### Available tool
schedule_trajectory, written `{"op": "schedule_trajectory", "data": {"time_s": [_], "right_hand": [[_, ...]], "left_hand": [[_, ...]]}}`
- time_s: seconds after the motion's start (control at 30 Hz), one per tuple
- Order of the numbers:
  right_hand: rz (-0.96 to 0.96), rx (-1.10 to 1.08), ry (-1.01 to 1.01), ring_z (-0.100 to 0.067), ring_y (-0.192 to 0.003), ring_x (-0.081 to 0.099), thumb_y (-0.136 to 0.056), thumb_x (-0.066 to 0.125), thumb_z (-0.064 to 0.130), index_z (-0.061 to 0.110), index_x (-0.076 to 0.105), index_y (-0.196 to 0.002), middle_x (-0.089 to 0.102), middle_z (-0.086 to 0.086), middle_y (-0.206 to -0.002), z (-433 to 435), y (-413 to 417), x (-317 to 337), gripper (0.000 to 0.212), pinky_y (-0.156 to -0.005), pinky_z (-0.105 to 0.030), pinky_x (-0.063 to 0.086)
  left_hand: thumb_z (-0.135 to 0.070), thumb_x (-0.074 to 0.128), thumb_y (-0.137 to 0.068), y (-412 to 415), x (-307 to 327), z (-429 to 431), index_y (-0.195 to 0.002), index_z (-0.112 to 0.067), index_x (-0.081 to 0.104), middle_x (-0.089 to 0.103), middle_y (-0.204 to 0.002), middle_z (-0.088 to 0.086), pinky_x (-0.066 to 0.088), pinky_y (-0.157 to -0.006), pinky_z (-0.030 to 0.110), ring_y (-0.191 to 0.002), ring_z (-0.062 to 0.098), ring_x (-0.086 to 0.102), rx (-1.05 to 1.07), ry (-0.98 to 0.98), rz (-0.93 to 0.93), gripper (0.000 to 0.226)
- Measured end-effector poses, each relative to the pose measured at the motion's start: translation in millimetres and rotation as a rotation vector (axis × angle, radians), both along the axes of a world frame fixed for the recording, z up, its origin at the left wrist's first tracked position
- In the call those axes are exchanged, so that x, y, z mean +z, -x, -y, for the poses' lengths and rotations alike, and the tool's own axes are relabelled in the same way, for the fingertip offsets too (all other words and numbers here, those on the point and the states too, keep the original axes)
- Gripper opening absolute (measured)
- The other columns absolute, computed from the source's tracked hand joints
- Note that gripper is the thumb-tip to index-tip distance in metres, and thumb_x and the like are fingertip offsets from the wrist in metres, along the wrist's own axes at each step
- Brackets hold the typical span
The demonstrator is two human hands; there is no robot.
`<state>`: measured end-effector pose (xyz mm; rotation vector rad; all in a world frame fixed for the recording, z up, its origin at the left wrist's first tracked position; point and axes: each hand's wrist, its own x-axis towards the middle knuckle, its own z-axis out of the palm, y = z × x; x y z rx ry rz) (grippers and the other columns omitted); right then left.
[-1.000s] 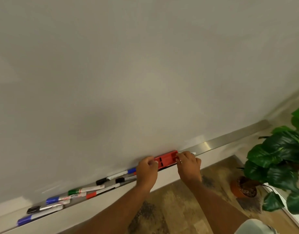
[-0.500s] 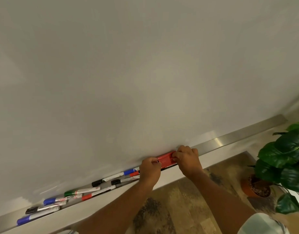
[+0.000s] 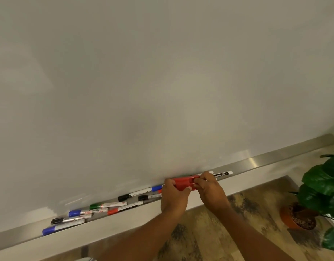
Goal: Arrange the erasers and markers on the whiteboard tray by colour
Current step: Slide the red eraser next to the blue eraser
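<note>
Both hands hold the red eraser (image 3: pixel 185 183) low in the middle of the frame, just above the tray (image 3: pixel 266 160). Left hand (image 3: pixel 173 196) grips its left end, and right hand (image 3: pixel 211 189) pinches its right end. Just right of them lies a black marker (image 3: pixel 223 174) in the tray. More markers (image 3: pixel 105 207), blue, green, red and black, lie mixed at lower left. A plant (image 3: pixel 320 187) stands at right.

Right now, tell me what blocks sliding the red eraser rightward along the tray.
A marker lies in the tray just right of the red eraser, which both hands grip; beyond it, nothing visible.
</note>
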<state>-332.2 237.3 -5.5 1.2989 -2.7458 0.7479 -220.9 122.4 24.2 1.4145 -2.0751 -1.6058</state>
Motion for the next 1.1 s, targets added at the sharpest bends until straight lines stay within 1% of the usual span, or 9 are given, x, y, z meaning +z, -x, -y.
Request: {"op": "schedule_trajectory", "data": {"time_s": [0.13, 0.23, 0.37, 0.43, 0.5, 0.67, 0.83, 0.97, 1.1], "right_hand": [[0.036, 0.022, -0.018, -0.017, -0.078, 0.058, -0.088, 0.077, 0.015, 0.016, 0.073, -0.100, 0.061, -0.004, -0.096, 20.3, -34.4, -5.5, 0.013, -0.064, -0.028, 0.059], [0.048, 0.058, -0.017, -0.015, -0.075, 0.057, -0.087, 0.078, 0.016, 0.015, 0.074, -0.100, 0.061, -0.004, -0.095, 37.4, -61.4, -6.4, 0.014, -0.065, -0.024, 0.057], [0.018, 0.121, 0.022, -0.016, -0.071, 0.054, -0.086, 0.078, 0.017, 0.017, 0.072, -0.099, 0.058, -0.003, -0.091, 64.1, -93.9, -5.0, 0.014, -0.058, -0.025, 0.054], [0.037, 0.156, 0.010, -0.015, -0.073, 0.051, -0.090, 0.074, 0.020, 0.019, 0.071, -0.099, 0.055, -0.001, -0.091, 81.7, -111.2, -3.7, 0.009, -0.057, -0.028, 0.053], [0.071, 0.279, 0.034, -0.014, -0.073, 0.049, -0.093, 0.069, 0.022, 0.022, 0.069, -0.097, 0.051, 0.003, -0.091, 131.3, -160.8, -3.0, 0.004, -0.056, -0.030, 0.051], [0.080, 0.313, 0.100, -0.008, -0.073, 0.052, -0.097, 0.065, 0.027, 0.026, 0.072, -0.100, 0.053, 0.009, -0.091, 139.5, -167.6, -0.6, 0.008, -0.062, -0.015, 0.042], [-0.001, 0.392, 0.143, -0.014, -0.090, 0.058, -0.100, 0.047, 0.042, 0.018, 0.070, -0.113, 0.063, 0.002, -0.103, 155.7, -185.1, 0.9, 0.035, -0.078, -0.026, 0.050], [-0.020, 0.374, 0.104, -0.022, -0.102, 0.063, -0.100, 0.040, 0.051, 0.016, 0.066, -0.120, 0.068, -0.004, -0.114, 165.4, -202.2, -2.2, 0.048, -0.089, -0.033, 0.049], [-0.077, 0.342, -0.016, -0.029, -0.114, 0.063, -0.099, 0.034, 0.057, 0.015, 0.063, -0.129, 0.068, -0.008, -0.125, 162.0, -209.7, -11.6, 0.059, -0.098, -0.045, 0.049]], "left_hand": [[-0.043, 0.087, -0.077, -30.4, 1.2, 9.6, -0.117, -0.034, 0.043, 0.057, -0.115, -0.006, 0.058, -0.082, 0.034, -0.100, 0.018, 0.063, 0.082, 0.079, -0.003, 0.060], [-0.034, 0.085, -0.079, -55.9, -1.4, 27.3, -0.116, -0.033, 0.046, 0.058, -0.117, -0.005, 0.059, -0.090, 0.039, -0.105, 0.021, 0.063, 0.116, 0.138, 0.005, 0.054], [-0.047, 0.086, -0.075, -93.9, 1.9, 49.6, -0.123, -0.034, 0.051, 0.062, -0.119, -0.011, 0.048, -0.103, 0.040, -0.111, 0.017, 0.061, 0.158, 0.234, 0.099, 0.061], [-0.052, 0.086, -0.072, -113.7, 2.5, 61.5, -0.128, -0.033, 0.050, 0.060, -0.121, -0.012, 0.043, -0.103, 0.040, -0.113, 0.017, 0.058, 0.168, 0.292, 0.150, 0.069], [-0.049, 0.083, -0.073, -168.4, -0.9, 99.9, -0.131, -0.032, 0.050, 0.061, -0.125, -0.011, 0.041, -0.102, 0.040, -0.116, 0.018, 0.058, 0.294, 0.322, 0.182, 0.069], [-0.052, 0.075, -0.075, -184.4, -2.1, 108.9, -0.131, -0.034, 0.052, 0.062, -0.126, -0.011, 0.040, -0.103, 0.041, -0.119, 0.020, 0.055, 0.293, 0.387, 0.227, 0.063], [-0.058, 0.069, -0.075, -242.6, -2.5, 151.6, -0.130, -0.034, 0.054, 0.062, -0.123, -0.009, 0.038, -0.106, 0.045, -0.120, 0.020, 0.051, 0.365, 0.481, 0.294, 0.062], [-0.054, 0.071, -0.075, -305.4, -2.5, 194.0, -0.128, -0.029, 0.057, 0.062, -0.119, -0.004, 0.036, -0.105, 0.046, -0.119, 0.024, 0.050, 0.491, 0.570, 0.343, 0.061], [-0.047, 0.079, -0.077, -347.6, -1.3, 224.7, -0.134, -0.024, 0.057, 0.054, -0.137, 0.003, 0.031, -0.113, 0.049, -0.133, 0.028, 0.042, 0.589, 0.603, 0.374, 0.065]]}}
